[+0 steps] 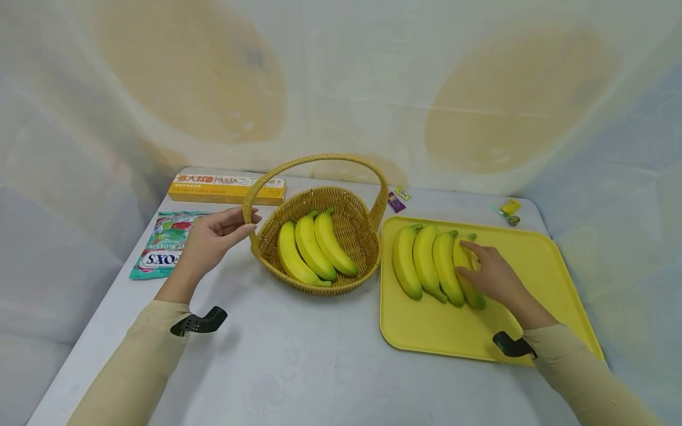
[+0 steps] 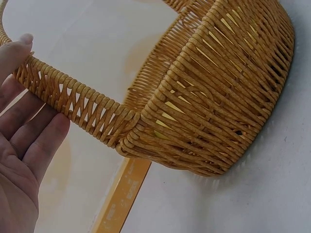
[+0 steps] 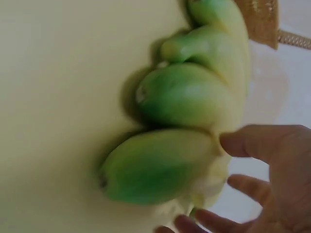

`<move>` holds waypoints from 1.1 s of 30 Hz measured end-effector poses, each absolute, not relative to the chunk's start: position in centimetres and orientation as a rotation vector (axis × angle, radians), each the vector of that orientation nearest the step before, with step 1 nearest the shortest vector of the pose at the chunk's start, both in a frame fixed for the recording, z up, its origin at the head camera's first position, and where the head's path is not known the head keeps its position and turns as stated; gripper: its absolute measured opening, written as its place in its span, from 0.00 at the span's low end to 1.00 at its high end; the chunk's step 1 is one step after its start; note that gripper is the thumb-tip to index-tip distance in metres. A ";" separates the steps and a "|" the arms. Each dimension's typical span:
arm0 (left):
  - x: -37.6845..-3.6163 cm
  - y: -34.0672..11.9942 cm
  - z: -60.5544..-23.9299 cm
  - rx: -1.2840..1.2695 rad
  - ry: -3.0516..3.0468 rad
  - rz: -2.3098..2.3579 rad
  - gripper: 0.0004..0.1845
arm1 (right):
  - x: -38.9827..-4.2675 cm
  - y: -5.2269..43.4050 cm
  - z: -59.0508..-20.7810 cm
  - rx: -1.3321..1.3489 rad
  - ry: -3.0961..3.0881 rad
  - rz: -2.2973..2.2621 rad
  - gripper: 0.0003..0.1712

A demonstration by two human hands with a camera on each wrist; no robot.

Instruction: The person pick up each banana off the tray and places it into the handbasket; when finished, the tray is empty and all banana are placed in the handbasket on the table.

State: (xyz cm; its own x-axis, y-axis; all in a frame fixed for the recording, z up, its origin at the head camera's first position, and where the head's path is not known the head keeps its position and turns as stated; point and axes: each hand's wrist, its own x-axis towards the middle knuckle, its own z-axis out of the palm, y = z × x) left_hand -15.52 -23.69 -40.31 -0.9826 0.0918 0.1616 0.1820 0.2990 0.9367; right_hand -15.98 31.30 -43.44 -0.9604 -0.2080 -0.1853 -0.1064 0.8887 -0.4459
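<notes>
My left hand (image 1: 210, 241) grips the side of the arched handle (image 2: 73, 99) of a woven wicker basket (image 1: 351, 228). In the left wrist view the thumb lies on one face of the handle and the fingers behind it. Three bananas (image 1: 315, 247) lie side by side inside the basket. To its right, a row of several more bananas (image 1: 423, 260) rests on a yellow tray (image 1: 538, 290). My right hand (image 1: 498, 278) is over the rightmost banana (image 3: 150, 167), thumb and fingers spread to either side of it and not closed round it.
Behind the basket at the left lies a pasta box (image 1: 226, 189). A teal candy bag (image 1: 165, 245) lies left of my left hand. Small wrapped candies (image 1: 396, 201) sit behind the basket's right side, and others (image 1: 510, 208) beyond the tray. Fabric walls enclose the white table (image 1: 298, 361).
</notes>
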 end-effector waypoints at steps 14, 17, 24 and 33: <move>-15.5 -23.6 -40.3 -0.264 -2.476 -1.796 0.22 | -15.2 32.3 -42.4 -0.273 2.783 -0.673 0.42; -15.5 -23.7 -40.4 -0.260 -2.477 -1.788 0.22 | -14.8 32.0 -41.3 -0.313 2.772 -0.717 0.42; -15.5 -23.7 -40.4 -0.263 -2.474 -1.787 0.21 | -13.8 30.3 -38.5 -0.474 2.729 -0.798 0.39; -15.4 -23.7 -40.3 -0.269 -2.470 -1.789 0.21 | -13.6 26.5 -35.4 -0.718 2.506 -0.935 0.35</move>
